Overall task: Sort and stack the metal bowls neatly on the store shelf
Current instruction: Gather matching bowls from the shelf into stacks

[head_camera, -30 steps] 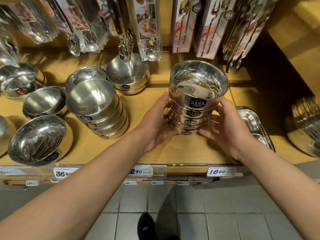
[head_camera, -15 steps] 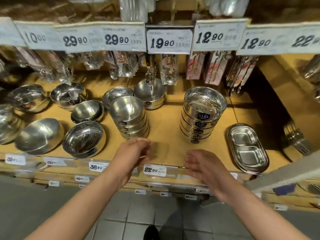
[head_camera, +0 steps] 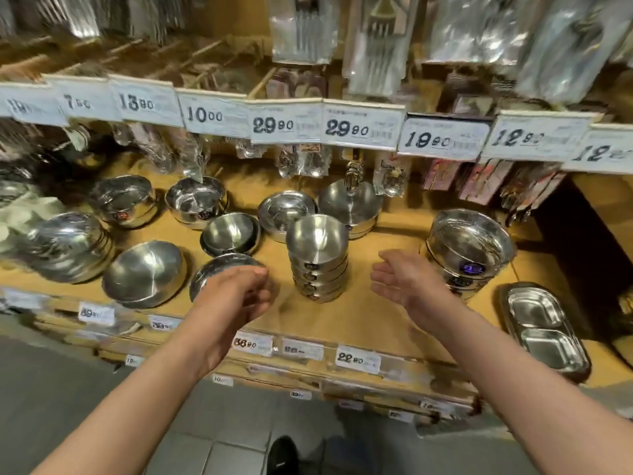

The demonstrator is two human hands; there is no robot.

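A stack of several small metal bowls [head_camera: 318, 258] stands in the middle of the wooden shelf [head_camera: 346, 320]. My left hand [head_camera: 233, 299] hovers to its left, fingers relaxed, holding nothing, and covers part of a tilted bowl [head_camera: 222, 267]. My right hand [head_camera: 407, 282] hovers to the stack's right, palm turned inward, fingers straight. Beyond it stands a taller stack of straight-walled bowls [head_camera: 469, 252] with blue stickers. Loose bowls lie further left: one [head_camera: 145, 274] near the front edge, one [head_camera: 231, 233] behind it.
More bowls [head_camera: 68, 245] crowd the shelf's left end and back row [head_camera: 286, 210]. A two-compartment metal tray [head_camera: 544, 329] lies at the right front. Bagged cutlery hangs above, behind a row of price tags [head_camera: 363, 128]. Grey floor tiles lie below.
Both hands let go of the straight-walled stack, pulled back, and now hover on either side of the small-bowl stack. The view has swung left and upward.
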